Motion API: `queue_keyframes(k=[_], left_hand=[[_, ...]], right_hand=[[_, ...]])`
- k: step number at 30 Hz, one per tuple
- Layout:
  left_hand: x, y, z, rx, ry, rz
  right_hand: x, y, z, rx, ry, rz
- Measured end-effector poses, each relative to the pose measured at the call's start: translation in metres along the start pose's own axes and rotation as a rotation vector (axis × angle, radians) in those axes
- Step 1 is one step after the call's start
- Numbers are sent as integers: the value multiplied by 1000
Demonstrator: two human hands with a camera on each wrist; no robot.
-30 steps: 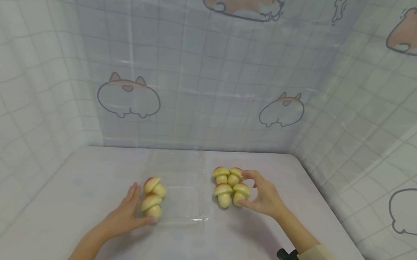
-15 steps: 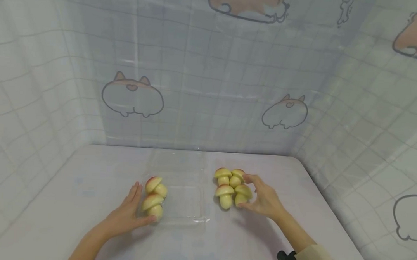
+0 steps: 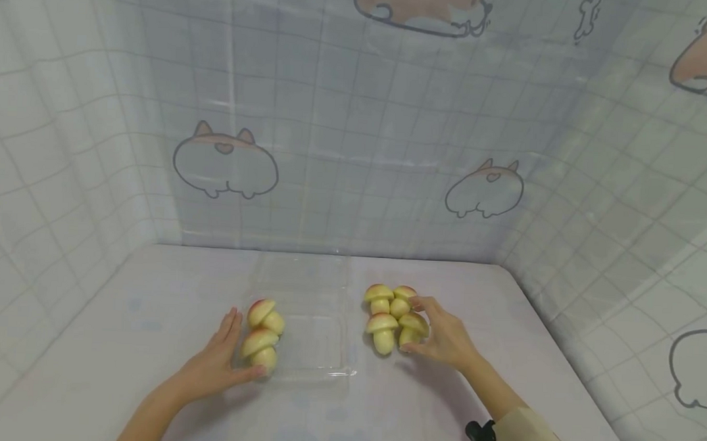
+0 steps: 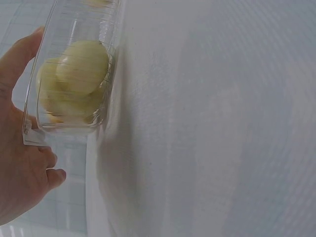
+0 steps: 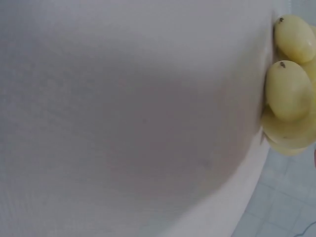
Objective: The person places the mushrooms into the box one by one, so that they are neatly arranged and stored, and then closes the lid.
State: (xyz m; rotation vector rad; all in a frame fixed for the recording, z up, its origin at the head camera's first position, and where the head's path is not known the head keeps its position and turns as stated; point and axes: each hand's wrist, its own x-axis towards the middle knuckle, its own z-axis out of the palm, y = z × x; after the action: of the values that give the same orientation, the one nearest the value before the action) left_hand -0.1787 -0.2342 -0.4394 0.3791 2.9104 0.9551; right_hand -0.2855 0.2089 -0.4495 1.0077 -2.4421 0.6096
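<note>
Two mushrooms point(image 3: 260, 341) in the box point(image 3: 318, 344), four mushrooms point(image 3: 382, 330) on the table point(image 3: 147, 343) to its right. Six total, yellow, with reddish tinges on the caps.

Box: one, clear plastic, open, flat on the table; one clear lid point(image 3: 300, 271) lies folded back at its far side. Its two mushrooms sit along the left wall, one nearer, one farther, touching, both tilted. Right part of the box shows bare bottom.

The other four: two rows of two, packed close, caps away from the person, stems toward. Left wrist view has one mushroom plain through the plastic, a sliver of a second at the top edge. Right wrist view: two stem ends, each with one dark mark, caps partly cut off.

Hands: two. Left hand point(image 3: 213, 366) spread wide at the box's left near corner, fingers along the left side, thumb at the near edge. Right hand point(image 3: 448, 335) holds the right-hand pair between thumb and finger: thumb at the near one's stem, fingertip at the far one's cap; how firmly, can't tell.

One cream sleeve point(image 3: 530, 437) on the right arm, one black gadget point(image 3: 480, 435) beside it. Gridded walls point(image 3: 346, 115): five cartoon dogs, one bone.
</note>
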Motion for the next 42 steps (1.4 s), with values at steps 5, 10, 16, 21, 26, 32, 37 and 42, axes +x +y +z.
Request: queue_keyframes(k=[5,10,16,21,26,32,37,42], left_hand=[[0,0,1,-3,1,-3],[0,0,1,-4,0,-3],[1,0,0,-9,4,2],[2,0,0,-2,8,6],[2,1,-2,-9,-5,-6],[0,2,-3,-28,-27,-21],[-1,1,-2,-30,-27,-22],[0,2,-2,-30,-24,-26]], right_hand=[[-4,4,5,-62,-22,34],[-8,5,9,-106,-60,104],[-11,4,12,-158,-130,166],[-13,3,13,-174,-151,181],[-14,1,11,-156,-172,190],[-14,-2,6,-119,-138,198],[-12,-5,1,-119,-89,164],[-9,-8,-5,-103,-63,120]])
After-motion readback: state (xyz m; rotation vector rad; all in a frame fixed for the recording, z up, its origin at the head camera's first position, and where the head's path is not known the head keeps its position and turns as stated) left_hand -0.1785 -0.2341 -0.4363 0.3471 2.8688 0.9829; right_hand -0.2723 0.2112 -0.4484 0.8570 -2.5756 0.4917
